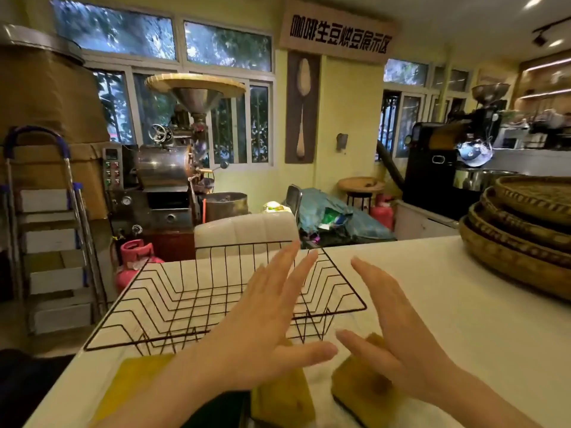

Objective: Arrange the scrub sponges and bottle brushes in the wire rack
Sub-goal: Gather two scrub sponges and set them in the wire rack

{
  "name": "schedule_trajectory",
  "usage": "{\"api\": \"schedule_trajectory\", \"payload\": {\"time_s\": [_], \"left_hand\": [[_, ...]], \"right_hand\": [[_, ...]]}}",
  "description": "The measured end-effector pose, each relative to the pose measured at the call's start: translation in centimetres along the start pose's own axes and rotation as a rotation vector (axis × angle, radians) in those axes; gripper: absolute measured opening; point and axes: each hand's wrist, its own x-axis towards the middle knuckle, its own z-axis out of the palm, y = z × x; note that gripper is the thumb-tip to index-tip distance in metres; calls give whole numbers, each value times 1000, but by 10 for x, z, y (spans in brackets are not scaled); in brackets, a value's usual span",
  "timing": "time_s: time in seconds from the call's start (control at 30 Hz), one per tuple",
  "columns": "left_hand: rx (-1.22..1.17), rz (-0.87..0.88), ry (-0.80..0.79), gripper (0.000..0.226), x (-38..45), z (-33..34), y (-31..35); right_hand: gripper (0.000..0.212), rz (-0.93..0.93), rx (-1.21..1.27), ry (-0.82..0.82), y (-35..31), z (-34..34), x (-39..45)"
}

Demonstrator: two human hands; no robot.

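A black wire rack (173,291) stands on the white table (448,304) in front of me, with nothing visible inside it. My left hand (262,329) hovers open over the rack's near right corner, fingers spread. My right hand (398,332) is open too, just right of the rack. Yellow scrub sponges lie on the table's near edge under my hands: one at the left (136,384), one in the middle (284,396), one at the right (361,387) with a dark underside. My arms partly cover them. No bottle brush is visible.
A stack of woven bamboo trays (519,230) sits at the table's right end. A cream chair back (244,233) stands beyond the rack. Past the table are a coffee roaster (173,168), a pink gas cylinder (136,261) and a stepladder (49,227).
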Motion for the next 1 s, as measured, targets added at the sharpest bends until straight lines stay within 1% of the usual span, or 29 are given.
{"api": "schedule_trajectory", "payload": {"time_s": [0.03, 0.07, 0.17, 0.23, 0.33, 0.43, 0.47, 0.53, 0.57, 0.7, 0.83, 0.93, 1.0], "left_hand": [[38, -6, -104, 93, -4, 3, 3], [60, -4, -169, 92, -5, 8, 0], [107, -17, -246, 90, -15, 24, -6], [139, -12, -293, 88, -19, 31, -6], [217, -1, -285, 79, -23, 35, -8], [288, -36, -318, 74, -23, 37, -10], [309, -43, -331, 76, -22, 37, -12], [343, -44, -341, 86, -22, 37, -16], [350, -43, -346, 87, -22, 38, -17], [335, -3, -307, 73, -22, 43, -25], [327, 31, -278, 72, -20, 46, -29], [330, 44, -266, 71, -20, 49, -30], [333, 52, -260, 70, -20, 49, -30]], "right_hand": [[83, 52, 17, -51, 0, 1, -7], [84, 96, 0, -103, 3, 3, -13], [85, 214, -48, -240, 11, 9, -37], [88, 231, -114, -289, 15, 11, -46], [105, 278, -173, -317, 19, 11, -52], [105, 292, -219, -344, 18, 13, -52], [104, 293, -230, -347, 17, 14, -53], [95, 296, -240, -342, 16, 14, -53], [91, 293, -247, -343, 16, 14, -53], [86, 285, -225, -342, 17, 14, -53], [80, 278, -133, -330, 17, 12, -53], [75, 234, -133, -333, 14, 5, -45], [67, 224, -126, -347, 9, -2, -32]]}}
